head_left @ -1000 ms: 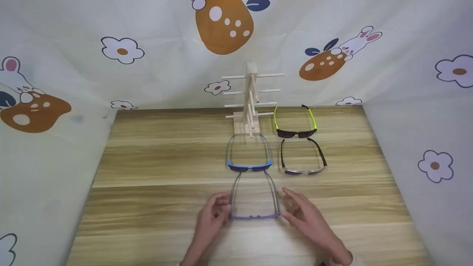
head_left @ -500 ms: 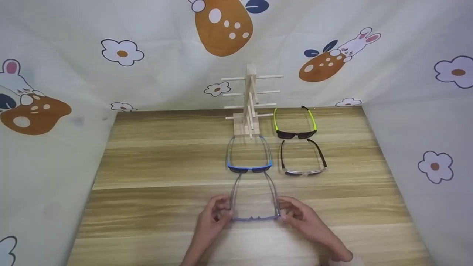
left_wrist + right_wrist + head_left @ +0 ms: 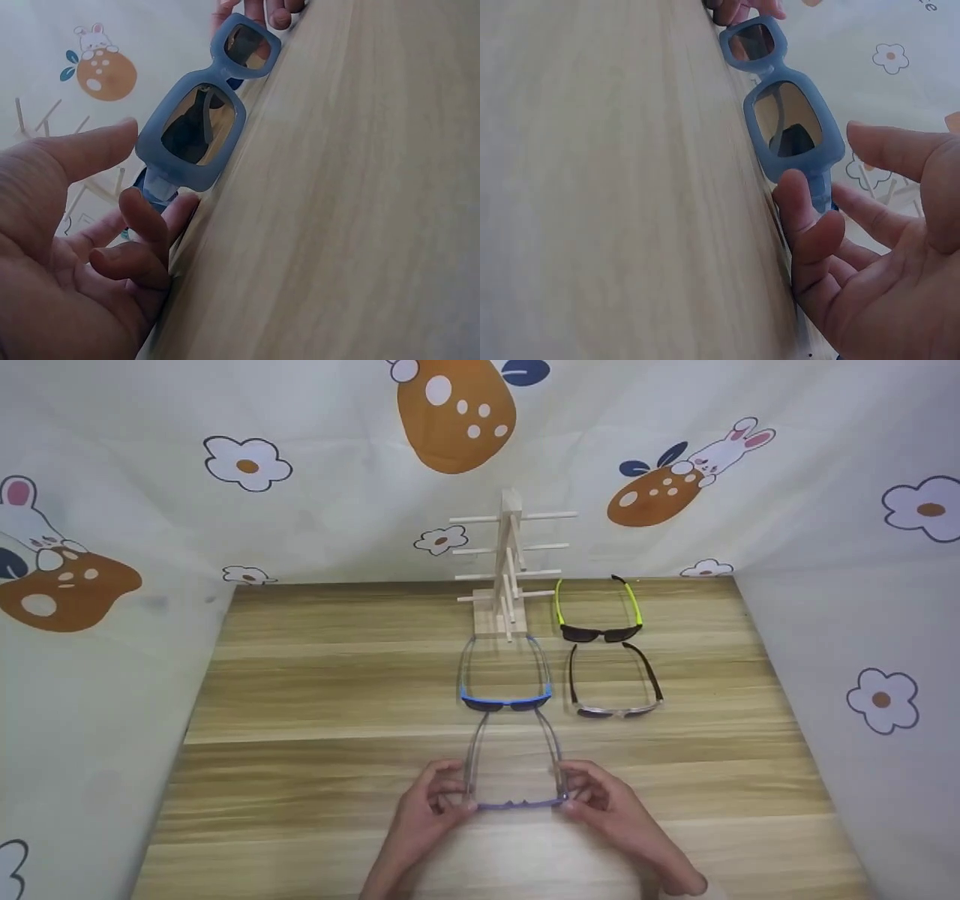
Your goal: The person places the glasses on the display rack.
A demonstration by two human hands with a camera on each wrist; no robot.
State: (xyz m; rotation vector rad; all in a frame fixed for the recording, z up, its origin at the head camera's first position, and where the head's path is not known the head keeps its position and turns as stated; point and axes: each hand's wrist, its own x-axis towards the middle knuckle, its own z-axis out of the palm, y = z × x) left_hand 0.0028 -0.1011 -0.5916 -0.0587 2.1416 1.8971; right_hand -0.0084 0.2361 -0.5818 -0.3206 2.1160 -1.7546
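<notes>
Blue-grey sunglasses (image 3: pixel 517 805) lie on the wooden tabletop, temples unfolded and pointing away from me. My left hand (image 3: pixel 427 810) holds their left front corner, the thumb at the frame and the fingers along the temple. At the opposite corner, my right hand (image 3: pixel 611 802) holds the frame in the same way. Both wrist views show the thick frame (image 3: pixel 202 176) and dark lenses from the front, between the two hands. Just beyond them, blue-framed sunglasses (image 3: pixel 507 703) lie close to the temple tips.
A wooden display stand (image 3: pixel 510 562) with several horizontal pegs stands at the back. To its right lie black sunglasses with yellow-green temples (image 3: pixel 602 633) and clear-framed sunglasses with dark temples (image 3: pixel 619 710). Printed cloth walls (image 3: pixel 337 510) enclose the table.
My right hand has moved left from beside the sunglasses onto their right corner. My left thumb has moved in onto the left corner. The sunglasses have stayed in place.
</notes>
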